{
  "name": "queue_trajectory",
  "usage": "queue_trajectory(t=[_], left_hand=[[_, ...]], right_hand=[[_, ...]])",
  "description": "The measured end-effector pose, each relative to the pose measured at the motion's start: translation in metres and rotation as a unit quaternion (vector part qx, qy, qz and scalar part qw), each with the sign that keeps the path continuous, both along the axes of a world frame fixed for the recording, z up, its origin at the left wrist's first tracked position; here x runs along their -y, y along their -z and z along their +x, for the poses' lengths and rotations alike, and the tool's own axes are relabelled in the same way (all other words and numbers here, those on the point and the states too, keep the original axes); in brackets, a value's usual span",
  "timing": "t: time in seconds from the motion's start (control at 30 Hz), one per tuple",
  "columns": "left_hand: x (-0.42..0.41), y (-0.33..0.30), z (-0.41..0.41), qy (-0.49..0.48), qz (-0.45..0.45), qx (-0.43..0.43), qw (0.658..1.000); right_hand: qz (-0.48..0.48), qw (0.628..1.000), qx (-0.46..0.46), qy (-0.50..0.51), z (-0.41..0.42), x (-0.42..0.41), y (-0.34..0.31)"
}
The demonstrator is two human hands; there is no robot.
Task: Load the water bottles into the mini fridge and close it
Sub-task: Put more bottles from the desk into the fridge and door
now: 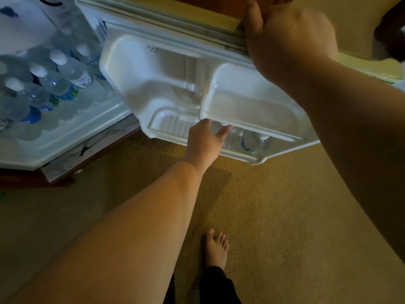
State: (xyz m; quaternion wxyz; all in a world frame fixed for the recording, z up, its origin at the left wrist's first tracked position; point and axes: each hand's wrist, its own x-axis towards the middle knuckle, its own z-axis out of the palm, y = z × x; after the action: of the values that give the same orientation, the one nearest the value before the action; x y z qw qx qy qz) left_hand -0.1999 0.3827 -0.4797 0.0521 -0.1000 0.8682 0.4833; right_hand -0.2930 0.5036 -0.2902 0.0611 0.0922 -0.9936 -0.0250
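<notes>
My left hand (205,141) reaches under the fridge door (166,84) shelf, fingers apparently around a hidden bottle's cap. My right hand (289,38) clamps the door's top edge. A water bottle (252,141) stands there: light, slick, best held mid-body.

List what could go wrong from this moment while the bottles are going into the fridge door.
1. The left hand reaches into the low door shelf under the upper bin; if the door swings, the fingers could be pinched.
2. The right hand holds the door's top edge; pressing down could strain the open door.
3. The bottle on the shelf may tip when the door shuts.
</notes>
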Motion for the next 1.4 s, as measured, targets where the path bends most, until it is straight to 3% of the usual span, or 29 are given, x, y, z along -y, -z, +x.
queue_trajectory(t=[0.07, 0.17, 0.57, 0.93, 1.17, 1.4], left_hand=[[-0.009, 0.0, -0.001, 0.003, 0.008, -0.003, 1.0], [-0.02, 0.001, -0.003, 0.003, 0.005, 0.013, 1.0], [-0.037, 0.0, -0.004, 0.028, 0.015, 0.054, 0.998], [0.023, -0.058, 0.062, 0.015, -0.013, 0.13, 0.991], [0.083, -0.155, 0.089, -0.063, 0.01, 0.08, 0.995], [0.141, -0.363, 0.096, -0.133, -0.028, -0.067, 0.988]], right_hand=[[0.006, 0.999, -0.003, -0.051, 0.002, -0.002, -0.001], [-0.01, 0.999, -0.02, -0.046, 0.003, -0.003, -0.003], [-0.084, 0.994, 0.026, 0.061, -0.007, 0.0, 0.002], [-0.095, 0.989, 0.094, 0.065, -0.01, 0.003, -0.011], [-0.103, 0.984, 0.141, 0.047, 0.006, 0.005, -0.053], [-0.236, 0.969, 0.003, -0.079, 0.065, 0.042, -0.215]])
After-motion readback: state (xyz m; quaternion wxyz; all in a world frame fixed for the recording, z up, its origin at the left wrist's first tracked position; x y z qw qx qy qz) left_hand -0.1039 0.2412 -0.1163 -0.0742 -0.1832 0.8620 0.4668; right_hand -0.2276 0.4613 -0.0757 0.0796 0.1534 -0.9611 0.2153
